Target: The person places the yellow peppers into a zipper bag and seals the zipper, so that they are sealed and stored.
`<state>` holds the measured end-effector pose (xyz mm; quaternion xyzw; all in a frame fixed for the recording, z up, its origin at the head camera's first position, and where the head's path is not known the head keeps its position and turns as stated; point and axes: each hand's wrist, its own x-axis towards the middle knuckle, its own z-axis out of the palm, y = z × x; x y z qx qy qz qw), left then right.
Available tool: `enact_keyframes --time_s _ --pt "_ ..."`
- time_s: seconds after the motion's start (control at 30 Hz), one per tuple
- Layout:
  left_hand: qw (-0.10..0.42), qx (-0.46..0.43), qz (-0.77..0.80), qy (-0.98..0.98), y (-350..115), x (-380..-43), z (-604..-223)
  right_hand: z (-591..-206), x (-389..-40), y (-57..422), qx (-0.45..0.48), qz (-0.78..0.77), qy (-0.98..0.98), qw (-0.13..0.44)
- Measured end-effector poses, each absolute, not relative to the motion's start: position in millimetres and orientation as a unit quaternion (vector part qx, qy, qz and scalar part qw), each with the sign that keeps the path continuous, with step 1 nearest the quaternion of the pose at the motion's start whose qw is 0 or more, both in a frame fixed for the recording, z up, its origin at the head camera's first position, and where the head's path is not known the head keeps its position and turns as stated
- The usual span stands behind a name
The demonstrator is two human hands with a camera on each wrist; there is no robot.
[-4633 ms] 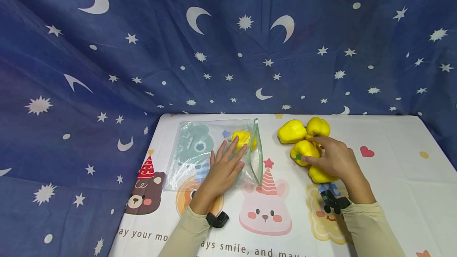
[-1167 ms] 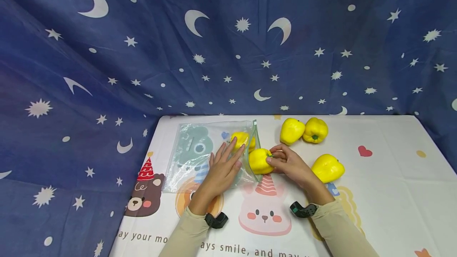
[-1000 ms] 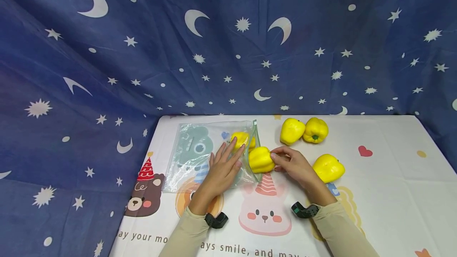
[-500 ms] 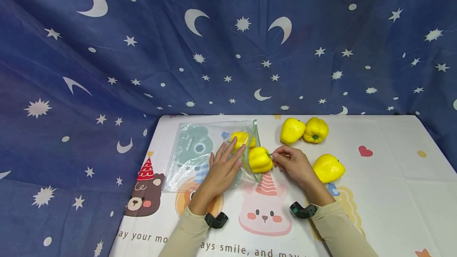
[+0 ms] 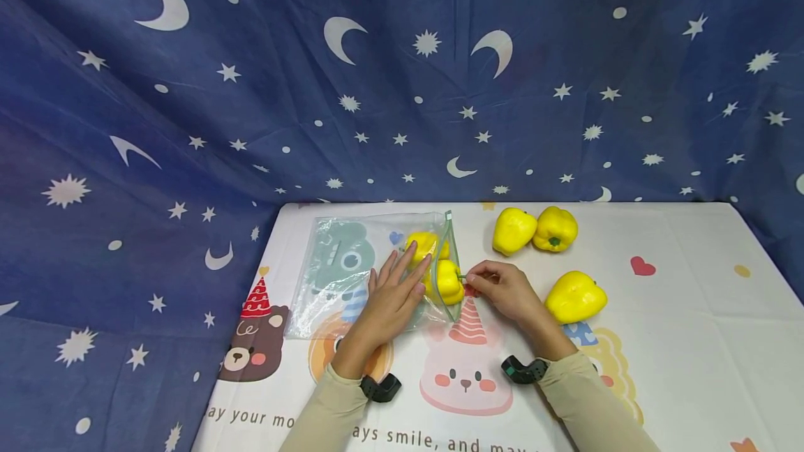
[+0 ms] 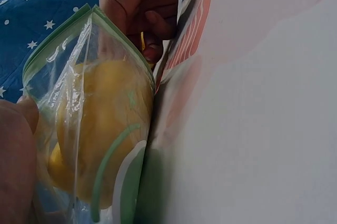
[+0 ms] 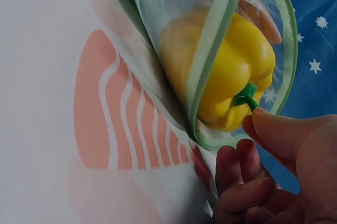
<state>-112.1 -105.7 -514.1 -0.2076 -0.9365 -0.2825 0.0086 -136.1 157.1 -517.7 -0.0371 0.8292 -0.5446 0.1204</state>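
A clear zip bag point(image 5: 339, 277) with a green-edged mouth lies flat, its mouth parted toward the right. My left hand point(image 5: 392, 295) rests on it with fingers spread. Inside, near the mouth, is one yellow bell pepper point(image 5: 422, 245), partly under my left fingertips. Another yellow bell pepper point(image 7: 239, 68) sits mostly within the mouth, its green stem point(image 7: 246, 96) facing out. My right hand point(image 5: 505, 290) pinches that stem between thumb and finger; the right wrist view shows the thumb on it and the other fingers curled below.
Two more yellow bell peppers point(image 5: 514, 231) point(image 5: 555, 229) stand side by side at the back, right of the bag. A third loose bell pepper point(image 5: 576, 297) lies beyond my right wrist. A blue star-patterned curtain point(image 5: 402, 75) rises behind the printed tablecloth point(image 5: 691, 340).
My right hand has brought one bell pepper from the group to the bag, shifted its grip to the stem, and pushed it left into the mouth. My left hand has stayed put.
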Motion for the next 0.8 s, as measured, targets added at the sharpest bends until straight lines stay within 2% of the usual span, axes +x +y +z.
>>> enact_keyframes --time_s 0.33,0.8 --pt "0.008 -0.209 -0.278 -0.938 -106 -112 -514 -519 -137 143 -0.063 -0.551 0.824 0.116" --pt "0.008 -0.208 -0.277 -0.938 -106 -112 -514 -513 -138 142 -0.050 -0.539 0.832 0.122"
